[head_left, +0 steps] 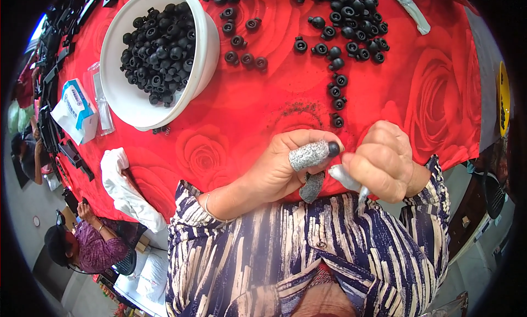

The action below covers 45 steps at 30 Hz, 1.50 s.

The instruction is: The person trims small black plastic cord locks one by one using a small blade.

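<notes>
My left hand (274, 160) pinches a small round black part (334, 149) between thumb and fingertips, in front of me near the table's front edge. Grey speckled cloth sleeves (309, 155) cover two of its digits. Close beside it on the right, my right hand (384, 160) is closed round a slim tool with a white wrapped handle (345, 177); most of the tool is hidden by the fingers, so its kind does not show. Just beyond both hands, a line of similar black parts (338, 104) leads up to a larger heap (357, 18).
At the far left stands a white tub (209, 53) holding many black parts (159, 53). A tissue pack (75, 111) and white cloth (118, 185) lie left on the red rose-patterned tablecloth (247, 105). Black dark crumbs (299, 109) dot it. Another person (99, 245) sits lower left.
</notes>
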Available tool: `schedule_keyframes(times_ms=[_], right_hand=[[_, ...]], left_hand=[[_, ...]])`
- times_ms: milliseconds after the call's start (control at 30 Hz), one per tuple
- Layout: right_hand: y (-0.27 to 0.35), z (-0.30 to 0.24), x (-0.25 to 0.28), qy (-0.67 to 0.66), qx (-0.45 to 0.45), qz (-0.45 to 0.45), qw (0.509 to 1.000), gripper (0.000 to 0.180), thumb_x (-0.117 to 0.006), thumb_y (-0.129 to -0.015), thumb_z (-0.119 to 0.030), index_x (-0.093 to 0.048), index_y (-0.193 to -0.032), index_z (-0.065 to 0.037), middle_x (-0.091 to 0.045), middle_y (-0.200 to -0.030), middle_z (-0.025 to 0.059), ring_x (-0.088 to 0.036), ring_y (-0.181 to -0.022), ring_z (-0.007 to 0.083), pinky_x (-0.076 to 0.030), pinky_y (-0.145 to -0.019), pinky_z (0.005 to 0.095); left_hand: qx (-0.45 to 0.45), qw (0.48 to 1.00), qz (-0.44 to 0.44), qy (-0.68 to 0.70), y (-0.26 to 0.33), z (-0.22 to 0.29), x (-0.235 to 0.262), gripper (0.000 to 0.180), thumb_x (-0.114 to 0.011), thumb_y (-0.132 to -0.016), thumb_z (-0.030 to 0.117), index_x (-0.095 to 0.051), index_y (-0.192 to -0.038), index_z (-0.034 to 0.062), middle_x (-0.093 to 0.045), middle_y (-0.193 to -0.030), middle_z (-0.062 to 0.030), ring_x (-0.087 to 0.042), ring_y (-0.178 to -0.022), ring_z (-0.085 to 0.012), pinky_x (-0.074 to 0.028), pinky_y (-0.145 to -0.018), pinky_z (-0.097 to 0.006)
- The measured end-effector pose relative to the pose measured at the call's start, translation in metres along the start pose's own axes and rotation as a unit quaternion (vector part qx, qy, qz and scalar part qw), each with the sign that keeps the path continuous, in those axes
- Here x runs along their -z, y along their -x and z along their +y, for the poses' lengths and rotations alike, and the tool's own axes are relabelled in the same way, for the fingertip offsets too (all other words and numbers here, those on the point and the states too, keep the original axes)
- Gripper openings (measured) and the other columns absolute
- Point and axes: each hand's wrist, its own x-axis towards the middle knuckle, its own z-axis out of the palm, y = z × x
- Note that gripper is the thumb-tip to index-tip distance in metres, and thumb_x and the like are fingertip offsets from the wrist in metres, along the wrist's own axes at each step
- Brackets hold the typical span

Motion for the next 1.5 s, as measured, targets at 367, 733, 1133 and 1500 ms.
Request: schedule_keyframes(times_ms=[367, 733, 1133, 1500], right_hand=[[-0.007, 0.004, 0.015, 0.046, -0.005, -0.03, 0.998, 0.032, -0.069, -0.054, -0.009, -0.063, -0.083, 0.004, -0.045, -0.063, 0.0004, -0.043, -0.048, 0.0114, -0.031, -0.039, 0.0266], [-0.005, 0.018, 0.018, 0.139, -0.194, -0.073, 0.968, 0.027, -0.068, -0.063, -0.003, -0.058, -0.089, -0.002, -0.048, -0.072, 0.0068, -0.054, -0.062, 0.0227, -0.044, -0.05, 0.0345], [0.0, 0.023, 0.007, 0.158, -0.201, -0.156, 0.954, 0.032, -0.069, -0.06, -0.008, -0.059, -0.09, -0.004, -0.05, -0.073, 0.0052, -0.054, -0.064, 0.0214, -0.044, -0.053, 0.0347], [-0.003, 0.022, 0.003, 0.164, -0.189, -0.16, 0.955, 0.029, -0.067, -0.057, -0.006, -0.059, -0.084, -0.004, -0.051, -0.07, 0.0057, -0.054, -0.061, 0.0228, -0.042, -0.054, 0.0347]], left_hand=[[-0.045, 0.998, -0.002, -0.048, 0.004, 0.008, -0.01, 0.021, -0.062, -0.088, 0.009, -0.061, -0.106, -0.0004, -0.062, -0.089, -0.0041, -0.057, -0.076, -0.0101, -0.046, -0.066, -0.022], [-0.593, 0.458, 0.304, -0.588, 0.039, 0.09, -0.034, 0.034, -0.065, -0.079, -0.002, -0.059, -0.112, -0.0041, -0.06, -0.091, -0.008, -0.055, -0.068, -0.0101, -0.044, -0.056, -0.02], [-0.586, 0.391, 0.196, -0.683, 0.019, 0.069, -0.033, 0.037, -0.073, -0.069, -0.001, -0.065, -0.105, -0.0003, -0.062, -0.091, -0.0083, -0.055, -0.073, -0.0124, -0.045, -0.059, -0.026], [-0.215, 0.834, 0.138, -0.49, -0.004, 0.02, -0.011, 0.026, -0.067, -0.083, 0.004, -0.058, -0.107, -0.0008, -0.06, -0.08, -0.0003, -0.05, -0.067, -0.0034, -0.042, -0.057, -0.02]])
